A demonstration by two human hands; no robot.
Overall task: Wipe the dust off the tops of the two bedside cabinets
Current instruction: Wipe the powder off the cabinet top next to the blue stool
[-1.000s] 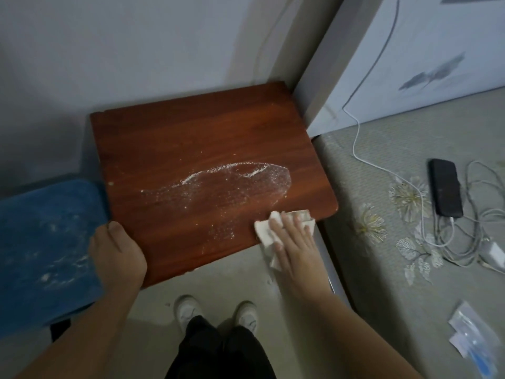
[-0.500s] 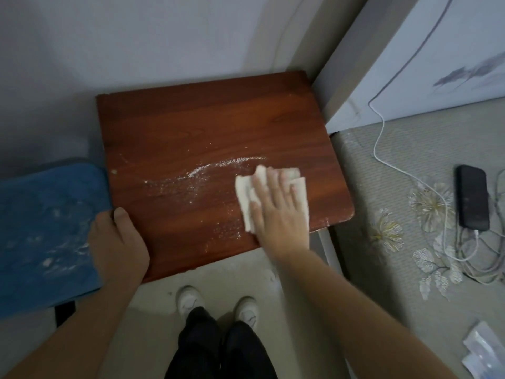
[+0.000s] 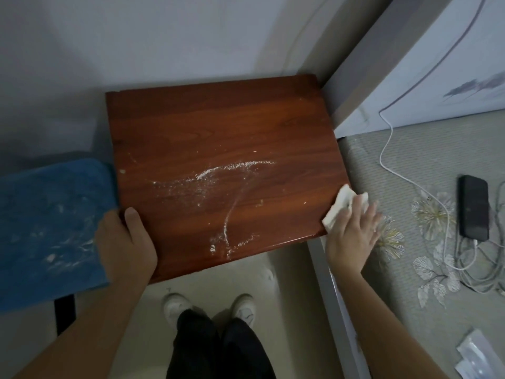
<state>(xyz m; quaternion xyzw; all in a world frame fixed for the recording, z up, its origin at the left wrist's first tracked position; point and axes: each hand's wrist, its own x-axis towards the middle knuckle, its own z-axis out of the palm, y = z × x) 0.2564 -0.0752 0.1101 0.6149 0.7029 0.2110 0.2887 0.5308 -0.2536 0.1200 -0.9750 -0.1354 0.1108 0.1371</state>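
Observation:
The reddish-brown wooden top of a bedside cabinet (image 3: pixel 218 132) fills the middle of the view. White dust (image 3: pixel 218 173) lies on it in an arc across the centre and in a thin streak running toward the front edge. My right hand (image 3: pixel 352 231) presses a white cloth (image 3: pixel 337 207) flat at the cabinet's right front corner, partly over the edge. My left hand (image 3: pixel 123 244) grips the cabinet's front left corner, thumb on top. Only one cabinet is in view.
A blue padded stool (image 3: pixel 49 222) with white marks stands close against the cabinet's left side. A bed (image 3: pixel 410 160) with a flowered mat lies to the right, with a black phone (image 3: pixel 474 210), white cables (image 3: pixel 388 149) and plastic packets (image 3: pixel 475 356) on it. My feet (image 3: pixel 210 307) stand below the cabinet.
My right hand has swept the cloth from the cabinet's front middle out to its right front corner, thinning the dust patch and leaving a curved streak. The left hand has stayed on its corner.

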